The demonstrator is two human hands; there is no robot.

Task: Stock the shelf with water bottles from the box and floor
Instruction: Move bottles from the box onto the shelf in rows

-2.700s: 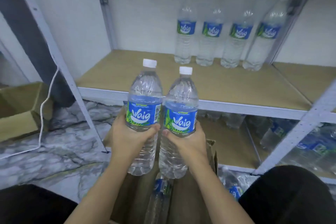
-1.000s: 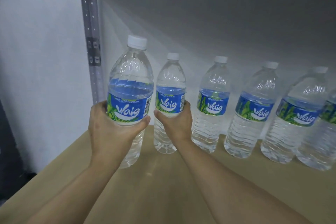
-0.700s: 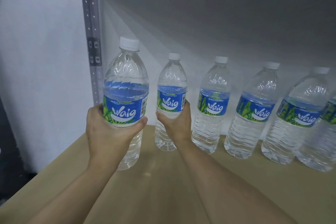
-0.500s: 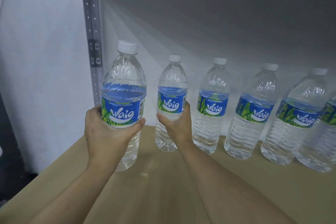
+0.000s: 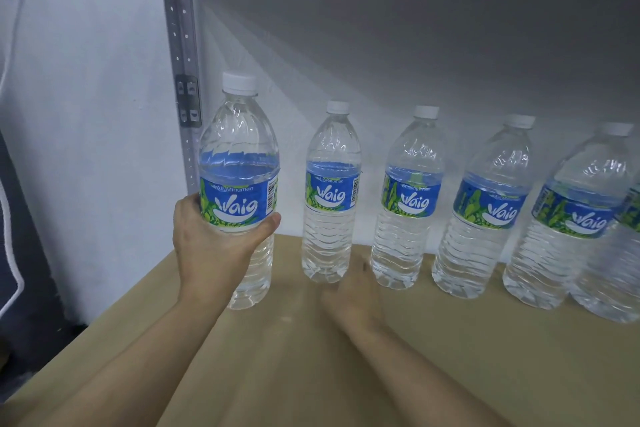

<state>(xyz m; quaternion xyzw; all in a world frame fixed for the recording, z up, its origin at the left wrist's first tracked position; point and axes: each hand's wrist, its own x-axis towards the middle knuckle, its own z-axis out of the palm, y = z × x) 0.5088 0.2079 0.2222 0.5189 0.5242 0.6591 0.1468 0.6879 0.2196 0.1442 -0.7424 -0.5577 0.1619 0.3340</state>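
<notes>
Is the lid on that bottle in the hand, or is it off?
On. A white cap sits on the neck of the bottle that the left hand grips.

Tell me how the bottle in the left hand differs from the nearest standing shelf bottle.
The held bottle is gripped by the left hand; the shelf bottle stands ungripped. The held bottle is forward of the row; the shelf bottle stands in it. Both are upright, clear, white-capped, Waig-labelled.
</notes>
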